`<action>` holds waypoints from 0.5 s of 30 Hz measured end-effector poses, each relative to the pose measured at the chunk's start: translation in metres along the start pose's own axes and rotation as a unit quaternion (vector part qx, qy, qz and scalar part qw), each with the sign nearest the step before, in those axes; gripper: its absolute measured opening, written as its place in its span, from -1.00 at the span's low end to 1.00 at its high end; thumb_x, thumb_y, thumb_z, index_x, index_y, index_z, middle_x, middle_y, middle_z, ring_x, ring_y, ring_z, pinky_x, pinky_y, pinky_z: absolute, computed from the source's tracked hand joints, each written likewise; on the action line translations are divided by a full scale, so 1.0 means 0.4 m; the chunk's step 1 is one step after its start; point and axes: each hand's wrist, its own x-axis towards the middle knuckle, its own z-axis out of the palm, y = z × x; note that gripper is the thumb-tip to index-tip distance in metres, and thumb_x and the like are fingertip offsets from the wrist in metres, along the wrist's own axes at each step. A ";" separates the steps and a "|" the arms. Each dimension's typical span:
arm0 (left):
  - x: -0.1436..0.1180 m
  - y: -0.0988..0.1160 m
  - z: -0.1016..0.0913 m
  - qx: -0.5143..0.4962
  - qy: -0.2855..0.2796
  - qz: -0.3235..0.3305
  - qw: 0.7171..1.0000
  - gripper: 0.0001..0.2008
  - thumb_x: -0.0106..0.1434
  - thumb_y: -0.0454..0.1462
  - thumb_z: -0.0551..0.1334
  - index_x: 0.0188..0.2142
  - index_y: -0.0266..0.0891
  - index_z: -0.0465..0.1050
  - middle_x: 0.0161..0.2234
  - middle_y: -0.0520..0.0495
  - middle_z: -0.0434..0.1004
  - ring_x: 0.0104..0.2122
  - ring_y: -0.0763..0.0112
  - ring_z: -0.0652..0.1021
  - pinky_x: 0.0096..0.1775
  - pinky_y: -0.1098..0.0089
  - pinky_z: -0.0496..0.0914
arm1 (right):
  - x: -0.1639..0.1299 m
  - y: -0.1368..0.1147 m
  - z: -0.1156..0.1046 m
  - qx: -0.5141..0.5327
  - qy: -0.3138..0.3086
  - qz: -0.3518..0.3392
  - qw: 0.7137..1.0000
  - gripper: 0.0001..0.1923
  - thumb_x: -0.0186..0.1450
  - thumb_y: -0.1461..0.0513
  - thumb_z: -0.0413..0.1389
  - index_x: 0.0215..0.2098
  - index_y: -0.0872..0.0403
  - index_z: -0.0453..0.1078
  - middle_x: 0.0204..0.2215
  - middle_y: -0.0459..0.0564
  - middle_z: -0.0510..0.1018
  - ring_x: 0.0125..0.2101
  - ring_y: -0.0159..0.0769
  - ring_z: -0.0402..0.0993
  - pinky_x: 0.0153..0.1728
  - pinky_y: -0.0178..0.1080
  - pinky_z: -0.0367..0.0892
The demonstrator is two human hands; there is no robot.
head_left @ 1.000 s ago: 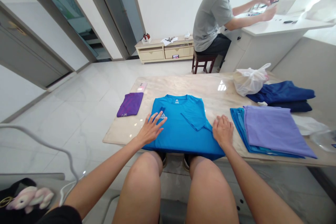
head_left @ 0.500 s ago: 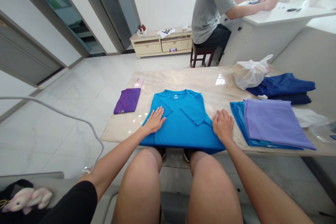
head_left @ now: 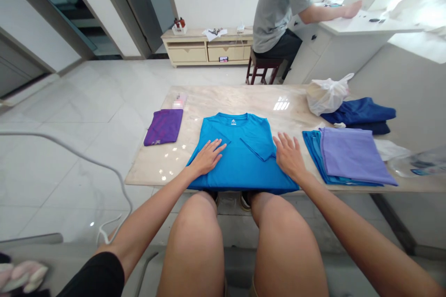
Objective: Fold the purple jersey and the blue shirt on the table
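Note:
A bright blue T-shirt [head_left: 240,162] lies on the table in front of me, its collar away from me and both short sleeves turned in over the body. Its lower part reaches the near table edge by my knees. My left hand [head_left: 209,155] rests flat on the shirt's left side, fingers stretched out, just below the left sleeve. At the shirt's right edge, my right hand [head_left: 290,157] touches the fabric beside the right sleeve with its fingers spread. Neither hand grips anything.
Folded purple cloth [head_left: 163,126] lies at the left. On the right are a stack of blue and lavender clothes [head_left: 351,155], dark blue garments [head_left: 365,111], a white plastic bag [head_left: 328,95] and a clear bottle [head_left: 421,162]. Beyond, a person [head_left: 278,9] sits at a white counter.
My right hand has shifted from the table onto the shirt's right edge, and its fingers have spread. My left hand stays on the shirt. The seated person has raised one arm.

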 end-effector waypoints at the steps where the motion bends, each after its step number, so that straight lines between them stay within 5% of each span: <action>1: -0.006 0.003 0.002 0.002 -0.004 0.001 1.000 -0.41 0.67 -0.07 -0.08 0.58 -0.09 0.24 0.61 -0.19 0.14 0.61 0.14 0.11 0.58 -0.10 0.00 | 0.010 -0.024 -0.009 0.019 -0.016 -0.052 0.998 -0.37 0.57 0.24 -0.12 0.58 0.09 0.24 0.60 0.19 0.19 0.60 0.08 0.02 0.54 0.27 -0.01; 4: -0.008 0.019 0.012 0.010 -0.015 -0.020 1.000 -0.40 0.66 -0.03 -0.05 0.56 -0.09 0.28 0.62 -0.20 0.10 0.62 0.05 0.08 0.57 -0.15 0.01 | 0.034 -0.101 -0.005 0.081 -0.082 -0.147 0.983 -0.37 0.62 0.09 -0.10 0.61 -0.04 0.21 0.64 0.08 0.10 0.62 0.04 -0.03 0.55 0.20 0.05; 9: 0.002 0.048 0.014 0.014 -0.024 -0.045 0.999 -0.38 0.66 -0.04 -0.07 0.57 -0.16 0.26 0.62 -0.21 0.10 0.61 0.03 0.11 0.57 -0.20 -0.03 | 0.049 -0.171 0.030 0.112 -0.156 -0.137 0.972 -0.35 0.62 -0.03 -0.08 0.55 0.04 0.32 0.59 0.17 0.20 0.59 0.17 0.07 0.54 0.32 0.06; 13: 0.029 0.009 -0.018 -0.016 0.026 0.010 0.999 -0.42 0.65 -0.05 -0.01 0.55 -0.06 0.25 0.61 -0.13 0.15 0.59 0.09 0.16 0.58 -0.11 0.00 | 0.104 -0.123 0.000 0.194 -0.113 -0.163 0.961 -0.44 0.61 0.01 -0.04 0.46 -0.05 0.44 0.51 0.07 0.37 0.49 0.04 0.28 0.53 0.13 0.17; 15: 0.063 -0.053 -0.043 -0.046 0.084 -0.039 0.995 -0.46 0.61 -0.11 0.04 0.48 -0.15 0.33 0.54 -0.24 0.29 0.52 0.08 0.30 0.53 -0.03 0.16 | 0.165 -0.068 -0.021 0.222 -0.054 -0.097 0.969 -0.52 0.58 0.09 -0.01 0.33 -0.01 0.54 0.41 0.14 0.48 0.37 0.01 0.45 0.45 0.05 0.30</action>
